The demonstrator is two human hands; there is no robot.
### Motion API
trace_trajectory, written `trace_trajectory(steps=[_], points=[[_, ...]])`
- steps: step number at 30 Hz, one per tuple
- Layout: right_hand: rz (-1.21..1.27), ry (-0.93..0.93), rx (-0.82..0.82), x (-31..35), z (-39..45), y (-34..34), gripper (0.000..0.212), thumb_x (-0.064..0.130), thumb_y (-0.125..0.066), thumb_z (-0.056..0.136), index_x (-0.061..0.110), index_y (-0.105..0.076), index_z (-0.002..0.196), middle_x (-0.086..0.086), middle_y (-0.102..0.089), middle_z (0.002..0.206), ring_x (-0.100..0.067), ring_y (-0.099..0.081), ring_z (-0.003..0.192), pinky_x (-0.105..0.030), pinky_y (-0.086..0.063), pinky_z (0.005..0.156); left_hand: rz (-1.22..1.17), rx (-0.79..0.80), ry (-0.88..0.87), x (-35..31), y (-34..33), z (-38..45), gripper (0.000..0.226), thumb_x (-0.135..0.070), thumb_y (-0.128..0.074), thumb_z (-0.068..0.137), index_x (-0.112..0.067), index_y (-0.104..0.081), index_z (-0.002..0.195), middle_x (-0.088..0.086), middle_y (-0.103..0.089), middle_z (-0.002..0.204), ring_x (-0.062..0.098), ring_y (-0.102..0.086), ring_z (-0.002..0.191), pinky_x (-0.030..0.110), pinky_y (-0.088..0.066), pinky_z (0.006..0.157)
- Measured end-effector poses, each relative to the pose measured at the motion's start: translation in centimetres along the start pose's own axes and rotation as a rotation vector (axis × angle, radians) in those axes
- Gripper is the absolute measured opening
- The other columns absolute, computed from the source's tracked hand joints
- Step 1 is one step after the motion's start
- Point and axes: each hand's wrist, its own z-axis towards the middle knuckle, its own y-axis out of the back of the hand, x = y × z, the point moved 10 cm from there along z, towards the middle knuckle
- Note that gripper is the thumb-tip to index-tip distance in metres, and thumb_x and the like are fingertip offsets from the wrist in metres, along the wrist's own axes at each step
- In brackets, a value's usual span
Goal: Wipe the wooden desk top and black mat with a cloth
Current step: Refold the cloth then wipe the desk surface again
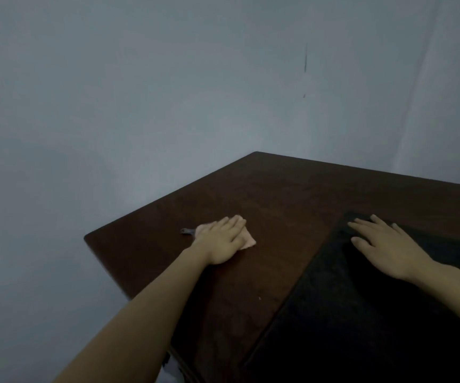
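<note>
Nearest, black mat point(361, 313) on the dark wooden desk point(278, 194), right hand point(386, 244) flat on its far corner, fingers point(361, 225) spread, likely pinning it. Further left, left hand point(220, 241) flat on a pale pink cloth point(247, 240), fingers together, pressing for wiping. Beside it, small grey object point(187, 231), unclear. Beyond, bare wall point(168, 92).

Your left hand point(220, 239) presses a pale cloth point(247, 240) flat on the wooden desk top point(278, 194), while your right hand point(383, 244) rests flat on the black mat point(347, 313).
</note>
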Motion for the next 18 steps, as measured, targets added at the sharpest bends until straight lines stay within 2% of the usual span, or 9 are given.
trace_trajectory(steps=[3, 5, 8, 11, 14, 18], points=[[0.019, -0.012, -0.009, -0.6, -0.8, 0.3, 0.052, 0.043, -0.029, 0.109, 0.028, -0.027, 0.159, 0.006, -0.021, 0.168, -0.018, -0.005, 0.156, -0.047, -0.009, 0.125, 0.002, 0.006, -0.146, -5.6, -0.6, -0.3, 0.062, -0.056, -0.013, 0.106, -0.032, -0.001, 0.161, -0.011, 0.004, 0.168, 0.011, 0.001, 0.154, 0.036, -0.002, 0.125], [0.020, 0.006, -0.008, 0.2, -1.4, 0.2, 0.052, 0.043, -0.029, 0.109, 0.029, -0.027, 0.159, 0.006, -0.021, 0.168, -0.018, -0.005, 0.156, -0.047, -0.009, 0.125, -0.046, 0.024, -0.179, -6.2, -0.8, -0.8, 0.063, -0.058, -0.015, 0.105, -0.032, -0.001, 0.161, -0.013, 0.004, 0.168, 0.010, 0.001, 0.154, 0.035, -0.001, 0.125], [-0.001, 0.057, 0.008, 2.5, -1.9, -0.1, 0.053, 0.045, -0.028, 0.109, 0.030, -0.025, 0.160, 0.008, -0.018, 0.168, -0.017, -0.004, 0.156, -0.046, -0.008, 0.125, -0.337, -0.072, -0.171, -4.8, 1.4, -2.8, 0.058, -0.051, -0.029, 0.107, -0.034, -0.013, 0.161, -0.013, -0.009, 0.167, 0.008, -0.007, 0.153, 0.036, -0.007, 0.126], [0.001, 0.135, 0.032, 6.5, -2.0, -0.5, 0.055, 0.048, -0.029, 0.108, 0.032, -0.023, 0.160, 0.008, -0.016, 0.169, -0.018, -0.002, 0.157, -0.046, -0.007, 0.125, -0.473, -0.284, -0.053, 0.2, 4.2, -6.0, 0.050, -0.036, -0.040, 0.107, -0.034, -0.030, 0.156, -0.012, -0.026, 0.163, 0.004, -0.020, 0.149, 0.030, -0.015, 0.122], [0.016, 0.240, 0.069, 12.4, -1.5, -1.6, 0.057, 0.049, -0.033, 0.108, 0.031, -0.023, 0.161, 0.005, -0.014, 0.169, -0.020, -0.004, 0.157, -0.045, -0.009, 0.124, -0.375, -0.271, 0.098, 7.7, 2.8, -9.1, 0.048, -0.038, -0.040, 0.107, -0.032, -0.035, 0.154, -0.007, -0.030, 0.163, 0.012, -0.019, 0.152, 0.039, -0.016, 0.125], [0.101, 0.401, 0.123, 21.2, -0.7, -3.7, 0.058, 0.046, -0.036, 0.108, 0.030, -0.022, 0.161, 0.002, -0.011, 0.170, -0.018, -0.002, 0.156, -0.035, -0.008, 0.123, -0.341, -0.275, 0.279, 16.6, 1.0, -12.4, 0.045, -0.039, -0.033, 0.108, -0.031, -0.037, 0.153, -0.007, -0.030, 0.163, 0.018, -0.012, 0.154, 0.046, -0.005, 0.124]])
